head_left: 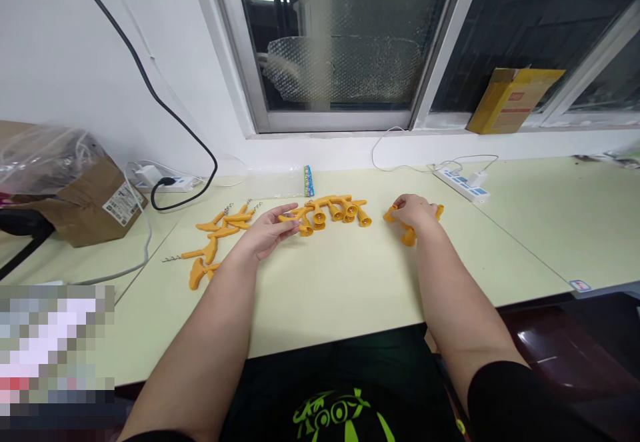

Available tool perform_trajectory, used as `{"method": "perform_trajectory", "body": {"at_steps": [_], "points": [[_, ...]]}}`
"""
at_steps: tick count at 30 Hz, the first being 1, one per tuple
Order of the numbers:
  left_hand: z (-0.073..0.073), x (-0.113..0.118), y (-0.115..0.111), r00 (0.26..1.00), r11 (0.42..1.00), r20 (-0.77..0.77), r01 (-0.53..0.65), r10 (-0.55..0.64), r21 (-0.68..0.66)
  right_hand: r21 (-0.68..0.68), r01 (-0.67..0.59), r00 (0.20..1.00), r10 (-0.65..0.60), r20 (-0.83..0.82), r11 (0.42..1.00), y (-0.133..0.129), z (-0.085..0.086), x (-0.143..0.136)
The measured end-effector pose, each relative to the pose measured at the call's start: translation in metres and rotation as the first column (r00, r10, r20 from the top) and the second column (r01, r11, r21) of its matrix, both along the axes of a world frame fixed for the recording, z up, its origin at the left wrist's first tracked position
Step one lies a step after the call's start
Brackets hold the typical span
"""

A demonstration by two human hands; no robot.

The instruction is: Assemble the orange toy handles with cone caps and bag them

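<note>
My left hand (pixel 273 230) is closed around an orange corkscrew piece (pixel 289 218), which its fingers partly hide. It is at the left end of a row of orange corkscrews with flared, bell-shaped ends (pixel 336 212), their openings facing me. My right hand (pixel 414 211) has its fingers closed on another orange corkscrew piece (pixel 391 214). More orange bell-ended pieces (pixel 409 235) lie beneath and beside that hand, partly covered by it. Left of my left hand lie several orange T-handles with bare metal spirals (pixel 203 253), loosely scattered; my forearm covers part of one.
Behind the row lies a clear plastic bag with a blue header (pixel 309 181). A cardboard box (pixel 93 205) stands at the left. Power strips (pixel 461 184) with cables lie along the wall, and a black cable (pixel 150 89) hangs down at the left. A yellow carton (pixel 513 101) leans on the window.
</note>
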State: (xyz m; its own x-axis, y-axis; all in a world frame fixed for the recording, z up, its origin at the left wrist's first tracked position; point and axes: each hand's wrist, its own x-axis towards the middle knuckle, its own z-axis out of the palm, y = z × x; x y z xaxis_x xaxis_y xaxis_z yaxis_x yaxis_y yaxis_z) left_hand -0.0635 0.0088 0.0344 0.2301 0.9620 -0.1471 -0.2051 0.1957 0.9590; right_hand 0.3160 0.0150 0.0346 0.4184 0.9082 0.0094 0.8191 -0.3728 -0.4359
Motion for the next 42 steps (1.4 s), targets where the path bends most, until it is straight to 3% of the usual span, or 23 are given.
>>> {"method": "perform_trajectory", "body": {"at_steps": [2,4,6,9,12,16,18,24,27,33,37,39,40,42], "points": [[0.0,0.001,0.001,0.999,0.999,0.02,-0.026,0.026,0.025,0.199,-0.034,0.994,0.054,-0.096,0.979,0.0,-0.002,-0.001],[-0.001,0.003,0.003,0.995,0.996,0.069,-0.07,0.066,0.053,0.426,-0.082,0.953,0.197,-0.232,0.901,0.0,-0.005,-0.005],[-0.002,0.006,0.006,0.985,0.992,0.146,-0.105,0.093,0.075,0.563,-0.113,0.852,0.371,-0.369,0.819,0.001,-0.009,-0.013],[-0.006,0.012,0.008,0.963,0.986,0.247,-0.135,0.106,0.102,0.602,-0.185,0.669,0.548,-0.501,0.776,0.001,-0.014,-0.032],[-0.01,0.019,0.008,0.962,0.983,0.258,-0.131,0.095,0.125,0.621,-0.318,0.532,0.677,-0.508,0.716,-0.002,-0.017,-0.053],[-0.014,0.024,0.005,0.972,0.985,0.221,-0.108,0.077,0.133,0.677,-0.357,0.331,0.765,-0.552,0.643,-0.007,-0.017,-0.072],[-0.015,0.025,0.004,0.974,0.986,0.214,-0.099,0.069,0.131,0.684,-0.366,0.277,0.776,-0.567,0.631,-0.009,-0.017,-0.076],[-0.019,0.028,0.004,0.982,0.989,0.182,-0.081,0.058,0.121,0.664,-0.439,0.254,0.793,-0.554,0.605,-0.011,-0.019,-0.082],[-0.018,0.033,0.0,0.984,0.991,0.174,-0.062,0.041,0.115,0.679,-0.472,0.28,0.826,-0.489,0.562,-0.011,-0.024,-0.09],[-0.011,0.046,-0.01,0.977,0.995,0.188,-0.098,0.103,-0.035,0.747,-0.556,0.418,0.899,-0.128,0.364,-0.012,-0.028,-0.1],[-0.008,0.051,-0.013,0.968,0.979,0.206,-0.11,0.145,-0.172,0.752,-0.603,0.444,0.895,0.04,0.265,-0.016,-0.021,-0.103],[-0.009,0.054,-0.016,0.977,0.981,0.183,-0.074,0.107,-0.179,0.743,-0.616,0.435,0.9,0.041,0.264,-0.019,-0.019,-0.105],[-0.01,0.055,-0.017,0.984,0.986,0.156,-0.059,0.083,-0.153,0.735,-0.612,0.44,0.898,0.009,0.292,-0.021,-0.018,-0.106],[-0.013,0.057,-0.02,0.995,0.998,0.082,-0.05,0.052,-0.024,0.704,-0.578,0.462,0.877,-0.134,0.412,-0.024,-0.019,-0.108]]}}
